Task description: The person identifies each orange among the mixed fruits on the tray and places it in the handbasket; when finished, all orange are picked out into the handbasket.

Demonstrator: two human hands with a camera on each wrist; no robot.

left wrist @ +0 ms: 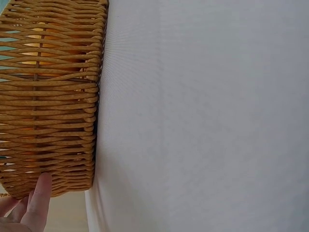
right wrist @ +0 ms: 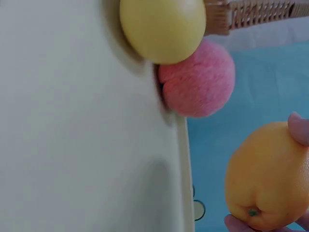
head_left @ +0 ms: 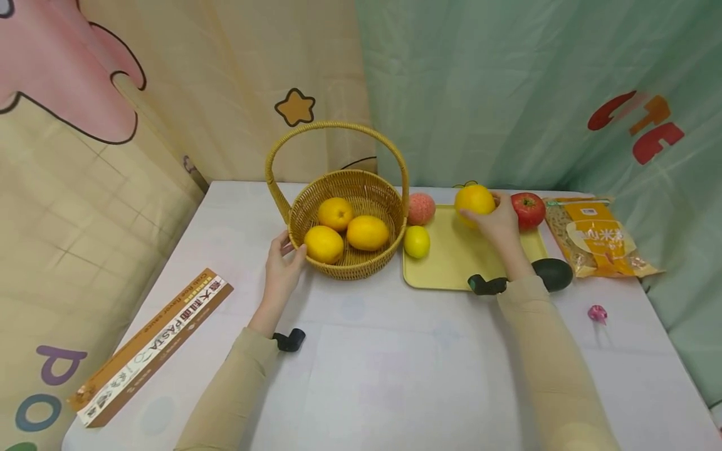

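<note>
My right hand point(head_left: 499, 222) grips an orange point(head_left: 474, 203) over the far part of a yellow tray point(head_left: 440, 272). In the right wrist view, fingertips press the sides of that orange point(right wrist: 268, 179), whose stem end shows. My left hand point(head_left: 284, 266) holds the left side of a wicker basket point(head_left: 352, 270) with a tall arched handle. Up close, one finger lies along the woven wall point(left wrist: 53, 121). Three orange-yellow fruits point(head_left: 335, 214) lie in the basket. A pink peach point(head_left: 421, 208) and a yellow lemon-like fruit point(head_left: 417, 242) sit at the tray's left end.
A red apple point(head_left: 528, 211) sits at the tray's far right. A dark green oval thing point(head_left: 553, 274) shows beside my right wrist. Further right are a bag of grain point(head_left: 600, 238) and a pink wrapped candy point(head_left: 598, 314). A pasta box point(head_left: 152, 347) lies at left.
</note>
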